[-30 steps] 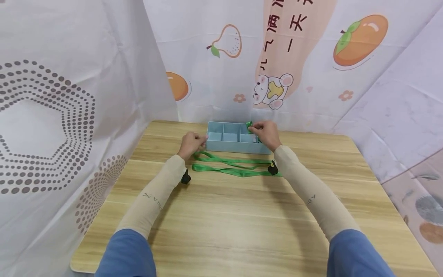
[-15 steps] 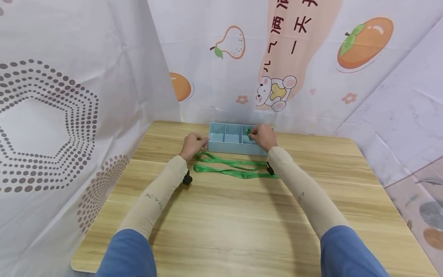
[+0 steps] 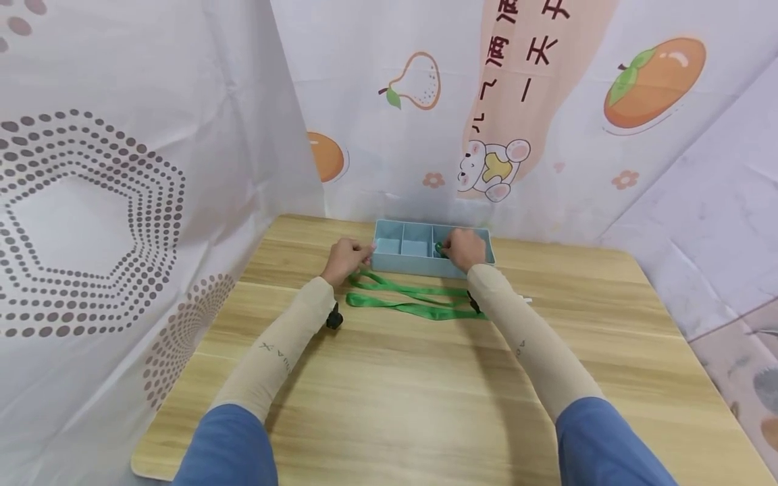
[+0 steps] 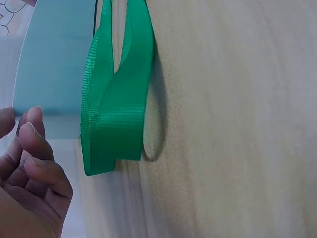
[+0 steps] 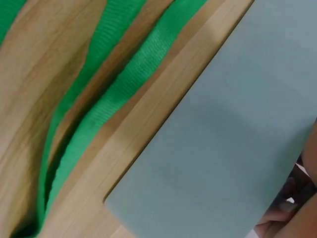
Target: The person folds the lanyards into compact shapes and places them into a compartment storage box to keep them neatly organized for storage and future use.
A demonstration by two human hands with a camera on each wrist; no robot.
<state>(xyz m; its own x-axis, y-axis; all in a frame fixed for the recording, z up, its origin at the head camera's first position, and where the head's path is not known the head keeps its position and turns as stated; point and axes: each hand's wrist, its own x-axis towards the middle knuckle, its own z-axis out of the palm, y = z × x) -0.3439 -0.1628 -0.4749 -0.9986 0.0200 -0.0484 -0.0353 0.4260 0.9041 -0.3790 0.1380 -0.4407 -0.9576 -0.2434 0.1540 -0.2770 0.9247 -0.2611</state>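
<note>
Right hand (image 3: 467,248) pinching rolled green strap (image 3: 439,248) inside tray's (image 3: 425,265) right compartment.
Left hand (image 3: 348,258), fingers loosely curled, steadies tray's 9 o'clock end. Placing step; next likely: release, fetch loose lanyard (image 3: 413,300) at 6 o'clock.

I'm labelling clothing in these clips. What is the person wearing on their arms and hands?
Both forearms wear snug beige sleeves with small dark lettering, over blue upper sleeves. A small black device sits at each wrist, by the left hand and the right hand. Both hands are bare: no gloves, and no rings that can be made out.
</note>
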